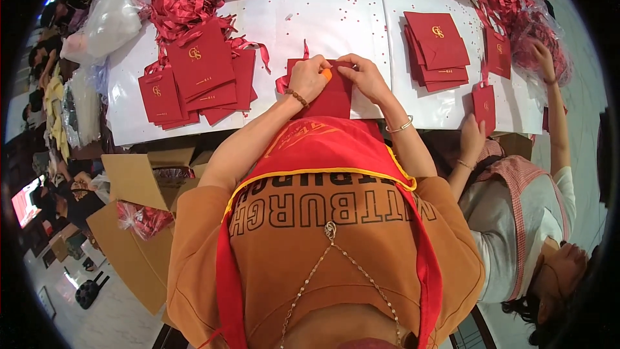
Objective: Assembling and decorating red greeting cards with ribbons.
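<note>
A red paper gift bag (337, 102) lies in front of me at the table's near edge, partly hidden by my hands and apron. My left hand (310, 79) is closed at its upper edge, with an orange cover (327, 74) on or beside the thumb. Beside it, my right hand (365, 79) pinches the bag's top near the middle. A length of red ribbon (305, 49) sticks up from the bag's upper edge, and more ribbon (281, 84) curls out at its left side. Exactly what lies between the fingertips is hidden.
Stacked red bags (201, 68) lie left, below a heap of red ribbons (181, 0). Another stack (439, 42) sits right. A co-worker's hand (473, 137) holds a small red bag (484, 108); their other hand reaches a ribbon pile. Cardboard boxes (132, 181) stand lower left.
</note>
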The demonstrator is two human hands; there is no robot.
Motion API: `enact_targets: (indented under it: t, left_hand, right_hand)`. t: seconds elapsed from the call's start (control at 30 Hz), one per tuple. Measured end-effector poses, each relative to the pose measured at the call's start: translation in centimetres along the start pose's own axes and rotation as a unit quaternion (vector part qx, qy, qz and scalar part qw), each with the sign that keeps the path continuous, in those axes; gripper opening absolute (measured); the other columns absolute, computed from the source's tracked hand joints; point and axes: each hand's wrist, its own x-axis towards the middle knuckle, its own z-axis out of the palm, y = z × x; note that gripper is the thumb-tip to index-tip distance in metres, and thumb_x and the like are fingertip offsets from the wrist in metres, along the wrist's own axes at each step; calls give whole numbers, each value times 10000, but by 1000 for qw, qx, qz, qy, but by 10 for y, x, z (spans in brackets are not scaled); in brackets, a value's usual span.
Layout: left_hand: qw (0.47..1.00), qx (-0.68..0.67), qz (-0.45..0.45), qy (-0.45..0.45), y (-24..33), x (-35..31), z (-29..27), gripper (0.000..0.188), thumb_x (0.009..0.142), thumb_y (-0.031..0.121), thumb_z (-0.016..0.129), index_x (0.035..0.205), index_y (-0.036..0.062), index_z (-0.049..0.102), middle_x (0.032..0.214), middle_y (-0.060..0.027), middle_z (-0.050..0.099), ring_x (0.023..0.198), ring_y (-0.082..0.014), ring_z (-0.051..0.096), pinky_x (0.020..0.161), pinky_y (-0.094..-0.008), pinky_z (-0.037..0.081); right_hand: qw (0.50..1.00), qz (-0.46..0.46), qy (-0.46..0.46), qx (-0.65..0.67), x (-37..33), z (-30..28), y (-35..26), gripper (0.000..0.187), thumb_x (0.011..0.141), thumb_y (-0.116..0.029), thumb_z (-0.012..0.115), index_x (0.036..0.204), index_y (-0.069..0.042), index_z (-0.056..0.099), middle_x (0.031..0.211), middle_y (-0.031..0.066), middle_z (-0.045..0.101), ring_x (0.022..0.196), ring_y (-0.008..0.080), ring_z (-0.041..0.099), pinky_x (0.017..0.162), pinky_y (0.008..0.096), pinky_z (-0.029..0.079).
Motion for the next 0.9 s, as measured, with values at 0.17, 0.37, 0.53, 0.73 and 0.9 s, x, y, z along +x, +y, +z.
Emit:
enact_targets:
  t: [0.17, 0.37, 0.53, 0.73, 0.9]
  left_hand:
    - [1000, -13, 14, -4, 4, 1, 2, 139, 729, 91, 570, 820, 1, 625, 673, -145, 626, 588, -236, 608, 550, -328, 471]
    - [1000, 6, 2, 6, 10, -1, 3, 137, 726, 98, 565, 813, 6, 619, 675, -153, 623, 597, -260, 607, 556, -349, 470]
    - [993, 94, 60, 32, 10, -3, 11, 130, 721, 90, 566, 811, 9, 612, 676, -161, 619, 597, -272, 617, 549, -360, 475]
    - [997, 56, 34, 34, 9, -3, 18, 128, 725, 106, 570, 813, 22, 610, 694, -161, 621, 636, -298, 617, 567, -379, 477]
    - [989, 105, 101, 35, 11, -8, 16, 118, 734, 90, 552, 817, 18, 594, 687, -164, 614, 633, -305, 615, 559, -384, 473]
  right_hand:
    - [1000, -5, -10, -12, 5, -3, 5, 191, 825, -82, 567, 1003, -14, 588, 818, 23, 569, 734, 88, 495, 657, 221, 425]
    - [1000, -11, -3, -28, 3, -1, 4, 194, 804, -58, 583, 992, -12, 588, 813, 29, 567, 730, 90, 493, 659, 225, 429]
    - [997, -26, 45, -52, 2, 2, 11, 209, 777, -89, 610, 971, -18, 585, 749, 87, 603, 675, 142, 540, 644, 271, 445]
    - [988, -39, 38, -142, -2, -1, 2, 181, 794, -80, 606, 952, 6, 584, 758, 60, 591, 688, 99, 512, 652, 241, 440]
    - [988, -42, 27, -148, -1, -2, 1, 181, 794, -84, 607, 950, 6, 584, 782, 74, 609, 707, 112, 535, 664, 248, 445]
